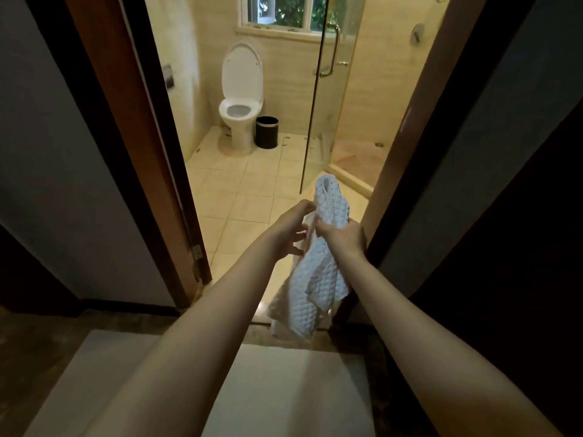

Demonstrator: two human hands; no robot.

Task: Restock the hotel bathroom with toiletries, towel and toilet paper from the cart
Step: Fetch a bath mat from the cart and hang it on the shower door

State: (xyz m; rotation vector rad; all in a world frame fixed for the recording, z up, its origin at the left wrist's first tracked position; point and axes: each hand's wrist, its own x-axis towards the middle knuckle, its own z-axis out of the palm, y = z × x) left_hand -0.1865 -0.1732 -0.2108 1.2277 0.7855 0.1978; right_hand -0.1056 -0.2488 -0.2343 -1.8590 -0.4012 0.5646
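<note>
A white quilted towel (315,279) hangs bunched in front of me at the bathroom doorway. My right hand (342,236) grips it around the middle, so the top part sticks up and the rest droops down. My left hand (291,230) is beside it on the left, fingers spread and touching the towel's edge. A toilet paper holder (169,77) is on the left wall inside the bathroom; I cannot tell if it holds a roll.
The toilet (240,111), lid up, stands at the far wall with a black bin (267,132) beside it. A glass shower door (328,99) is on the right. Dark wooden door frames (135,152) flank the doorway. A white flat surface (277,389) lies below my arms.
</note>
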